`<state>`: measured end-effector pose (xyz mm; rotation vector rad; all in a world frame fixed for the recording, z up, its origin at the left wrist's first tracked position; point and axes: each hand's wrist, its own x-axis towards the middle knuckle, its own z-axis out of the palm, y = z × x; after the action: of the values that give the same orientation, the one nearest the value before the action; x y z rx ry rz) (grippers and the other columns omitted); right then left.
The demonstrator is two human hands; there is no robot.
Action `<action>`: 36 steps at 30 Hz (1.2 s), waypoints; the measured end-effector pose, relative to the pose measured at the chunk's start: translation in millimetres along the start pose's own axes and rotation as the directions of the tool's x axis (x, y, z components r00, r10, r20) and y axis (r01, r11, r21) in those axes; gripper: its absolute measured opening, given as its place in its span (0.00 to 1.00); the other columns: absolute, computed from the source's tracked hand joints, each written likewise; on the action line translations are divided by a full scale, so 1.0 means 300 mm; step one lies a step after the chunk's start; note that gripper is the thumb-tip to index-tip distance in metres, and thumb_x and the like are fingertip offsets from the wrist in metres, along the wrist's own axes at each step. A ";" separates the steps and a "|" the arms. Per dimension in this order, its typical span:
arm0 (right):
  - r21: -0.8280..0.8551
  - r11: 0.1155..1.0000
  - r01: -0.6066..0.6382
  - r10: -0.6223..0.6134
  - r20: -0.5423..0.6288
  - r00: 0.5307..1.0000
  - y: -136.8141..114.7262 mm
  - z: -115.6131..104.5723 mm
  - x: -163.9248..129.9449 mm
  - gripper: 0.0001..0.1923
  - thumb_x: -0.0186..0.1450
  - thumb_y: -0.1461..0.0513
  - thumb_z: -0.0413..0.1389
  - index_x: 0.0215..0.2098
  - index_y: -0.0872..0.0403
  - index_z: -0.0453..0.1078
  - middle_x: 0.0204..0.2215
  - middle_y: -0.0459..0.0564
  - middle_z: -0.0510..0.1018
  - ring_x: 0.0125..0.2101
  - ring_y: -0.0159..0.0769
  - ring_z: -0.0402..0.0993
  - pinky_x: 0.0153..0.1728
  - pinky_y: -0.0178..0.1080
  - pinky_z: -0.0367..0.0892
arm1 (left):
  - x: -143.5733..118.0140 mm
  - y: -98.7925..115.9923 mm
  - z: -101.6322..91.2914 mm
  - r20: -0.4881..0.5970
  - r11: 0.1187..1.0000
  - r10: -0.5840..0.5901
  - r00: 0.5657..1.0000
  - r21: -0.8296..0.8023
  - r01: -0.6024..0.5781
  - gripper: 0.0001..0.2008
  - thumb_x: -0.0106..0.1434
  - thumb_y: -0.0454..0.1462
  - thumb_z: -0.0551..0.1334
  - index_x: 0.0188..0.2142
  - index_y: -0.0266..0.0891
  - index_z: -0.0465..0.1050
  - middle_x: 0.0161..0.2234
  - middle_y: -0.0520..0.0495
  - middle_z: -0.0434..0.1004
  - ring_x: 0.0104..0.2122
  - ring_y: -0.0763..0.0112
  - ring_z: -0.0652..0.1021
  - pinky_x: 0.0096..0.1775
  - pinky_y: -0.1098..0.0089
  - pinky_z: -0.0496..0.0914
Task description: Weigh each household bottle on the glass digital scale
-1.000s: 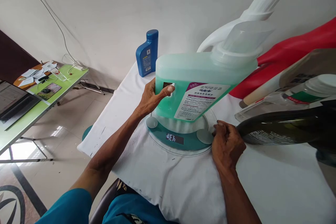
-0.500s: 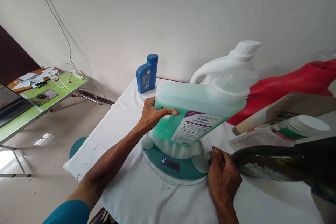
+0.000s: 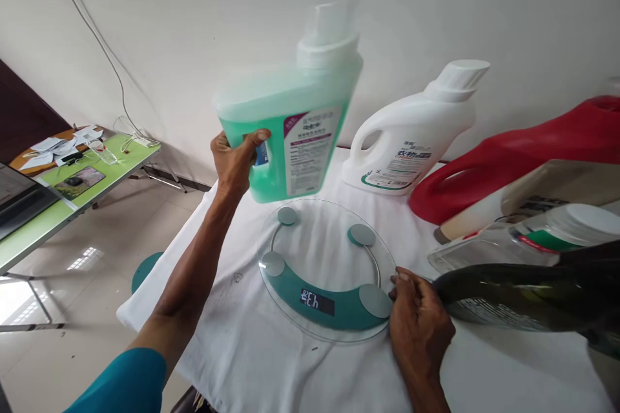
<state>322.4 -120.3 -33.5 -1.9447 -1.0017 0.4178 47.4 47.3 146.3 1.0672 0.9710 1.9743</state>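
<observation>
My left hand (image 3: pixel 237 158) grips the handle of a jug of green liquid (image 3: pixel 271 119), lifted off the table and slightly tilted; its cap is blurred. Below and to its right lies a round glass bathroom scale (image 3: pixel 310 284) with a teal panel and lit digits on its display. My right hand (image 3: pixel 419 326) pinches the scale's right rim with curled fingers. Through the jug's handle gap shows a bit of a blue bottle (image 3: pixel 262 153); the rest of it is hidden.
At the back right stands a white detergent bottle (image 3: pixel 407 132). Beside it lean a red jug (image 3: pixel 527 148), a clear container with a white lid (image 3: pixel 494 245) and a dark green glass bottle (image 3: pixel 508 297). A green side table (image 3: pixel 121 161) with a laptop stands left.
The green jug has risen from above the scale and moved left in my left hand, uncovering the scale and white bottle but covering the blue bottle. My right hand stays at the rim.
</observation>
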 end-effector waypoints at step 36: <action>0.097 0.995 -0.011 0.016 -0.059 0.998 0.018 0.014 -0.007 0.30 0.67 0.41 0.49 0.45 0.56 0.77 0.39 0.62 0.83 0.37 0.49 0.78 0.46 0.49 0.71 | 0.104 -0.202 -0.268 0.094 0.845 0.249 0.964 0.466 -0.263 0.27 0.56 0.62 0.70 0.34 0.41 0.71 0.30 0.49 0.74 0.33 0.66 0.77 0.38 0.65 0.74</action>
<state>321.0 -121.2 -40.4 -1.8676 -0.9141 0.4058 -23.9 79.4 75.6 1.5636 1.4060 1.9644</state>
